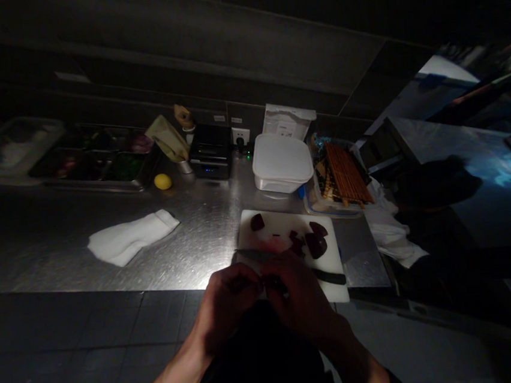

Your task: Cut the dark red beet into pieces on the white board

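One knife (330, 277), axis approx. crosswise on bd (285, 219), tip L, handle R.

Left hand (233, 287): bare steel counter (200, 230) opens to its left, as far as the white cloth (128, 237).
Knife (330, 276): lies across the board (283, 222) just ahead of both hands, handle showing right of the right hand (295, 293).
Dark red pieces (316, 245): crowd the board ahead and right of the right hand.
Lidded tub (282, 160): blocks straight ahead, beyond the board.
Loaded bin (329, 209): farther right, ahead of the right hand.
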`<state>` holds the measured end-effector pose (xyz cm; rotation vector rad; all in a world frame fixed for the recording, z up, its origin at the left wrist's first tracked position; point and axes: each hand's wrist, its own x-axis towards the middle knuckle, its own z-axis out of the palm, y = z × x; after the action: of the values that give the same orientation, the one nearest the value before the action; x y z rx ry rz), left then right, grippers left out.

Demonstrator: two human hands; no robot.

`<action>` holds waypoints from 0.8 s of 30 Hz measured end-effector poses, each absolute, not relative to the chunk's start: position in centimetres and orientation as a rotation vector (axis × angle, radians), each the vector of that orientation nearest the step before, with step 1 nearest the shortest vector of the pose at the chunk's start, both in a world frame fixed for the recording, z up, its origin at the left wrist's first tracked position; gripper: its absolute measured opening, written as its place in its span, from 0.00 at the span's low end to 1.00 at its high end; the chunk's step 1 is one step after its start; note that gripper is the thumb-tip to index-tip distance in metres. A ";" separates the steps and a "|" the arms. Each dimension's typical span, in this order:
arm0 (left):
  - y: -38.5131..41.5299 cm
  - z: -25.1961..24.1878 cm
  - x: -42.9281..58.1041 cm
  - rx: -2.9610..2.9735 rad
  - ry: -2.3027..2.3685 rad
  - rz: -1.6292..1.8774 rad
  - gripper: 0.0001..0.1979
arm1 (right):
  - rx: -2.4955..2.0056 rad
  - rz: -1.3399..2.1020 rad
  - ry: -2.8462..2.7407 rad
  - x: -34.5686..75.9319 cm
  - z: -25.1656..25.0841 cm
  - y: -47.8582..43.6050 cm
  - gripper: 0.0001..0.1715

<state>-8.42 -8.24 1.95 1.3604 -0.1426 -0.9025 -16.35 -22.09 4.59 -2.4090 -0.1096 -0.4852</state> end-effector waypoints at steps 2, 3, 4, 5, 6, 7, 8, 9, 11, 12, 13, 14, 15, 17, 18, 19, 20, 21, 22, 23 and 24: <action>-8.3 2.0 -8.3 1.358 -0.153 -0.901 0.07 | -2.402 -0.449 -0.116 -16.4 4.6 -22.2 0.16; -8.3 2.0 -8.3 1.353 -0.158 -0.908 0.07 | -2.402 -0.427 -0.122 -16.4 4.7 -22.3 0.16; -8.3 2.0 -8.2 1.342 -0.161 -0.916 0.07 | -2.403 -0.403 -0.134 -16.4 4.7 -22.4 0.16; -8.3 1.9 -8.2 1.325 -0.160 -0.925 0.07 | -2.405 -0.374 -0.145 -16.4 4.8 -22.5 0.16; -8.4 1.9 -8.2 1.303 -0.154 -0.935 0.07 | -2.404 -0.341 -0.156 -16.4 4.8 -22.6 0.15; -8.4 1.8 -8.2 1.279 -0.142 -0.948 0.08 | -2.403 -0.314 -0.165 -16.4 4.8 -22.7 0.15; -8.5 1.8 -8.2 1.256 -0.125 -0.961 0.08 | -2.401 -0.295 -0.172 -16.4 4.8 -22.8 0.15; -8.5 1.7 -8.2 1.236 -0.104 -0.967 0.08 | -2.398 -0.287 -0.179 -16.4 4.8 -22.9 0.14; -8.6 1.7 -8.2 1.211 -0.071 -0.976 0.09 | -2.400 -0.301 -0.188 -16.4 4.8 -22.9 0.14; -8.6 1.7 -8.2 1.201 -0.063 -0.977 0.09 | -2.402 -0.311 -0.184 -16.3 4.7 -23.0 0.14; -8.7 1.6 -8.2 1.190 -0.062 -0.980 0.09 | -2.404 -0.314 -0.176 -16.3 4.7 -22.9 0.15; -8.7 1.6 -8.2 1.180 -0.067 -0.984 0.09 | -2.403 -0.311 -0.167 -16.3 4.6 -22.9 0.15; -8.7 1.6 -8.2 1.175 -0.077 -0.986 0.08 | -2.403 -0.314 -0.153 -16.3 4.6 -22.8 0.15; -8.8 1.6 -8.2 1.179 -0.096 -0.969 0.08 | -2.401 -0.351 -0.133 -16.2 4.6 -22.7 0.15; -8.8 1.6 -8.2 1.186 -0.104 -0.959 0.07 | -2.401 -0.385 -0.133 -16.1 4.7 -22.6 0.16; -8.8 1.6 -8.2 1.195 -0.113 -0.950 0.07 | -2.400 -0.421 -0.137 -16.1 4.7 -22.6 0.16; -8.8 1.6 -8.3 1.199 -0.123 -0.943 0.07 | -2.395 -0.452 -0.136 -16.1 4.8 -22.5 0.16; -8.9 1.6 -8.3 1.202 -0.130 -0.936 0.06 | -2.389 -0.475 -0.129 -16.1 4.9 -22.5 0.16; -8.9 1.7 -8.3 1.204 -0.137 -0.930 0.06 | -2.382 -0.490 -0.115 -16.1 4.9 -22.4 0.16; -8.9 1.7 -8.3 1.206 -0.146 -0.927 0.06 | -2.373 -0.502 -0.093 -16.1 4.9 -22.3 0.16; -8.9 1.8 -8.3 1.213 -0.150 -0.919 0.06 | -2.360 -0.512 -0.062 -16.2 4.9 -22.3 0.16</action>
<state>-8.32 -8.86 1.79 1.2127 -0.1498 -0.9193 -16.18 -22.27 4.88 -2.3604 -0.0621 -0.5121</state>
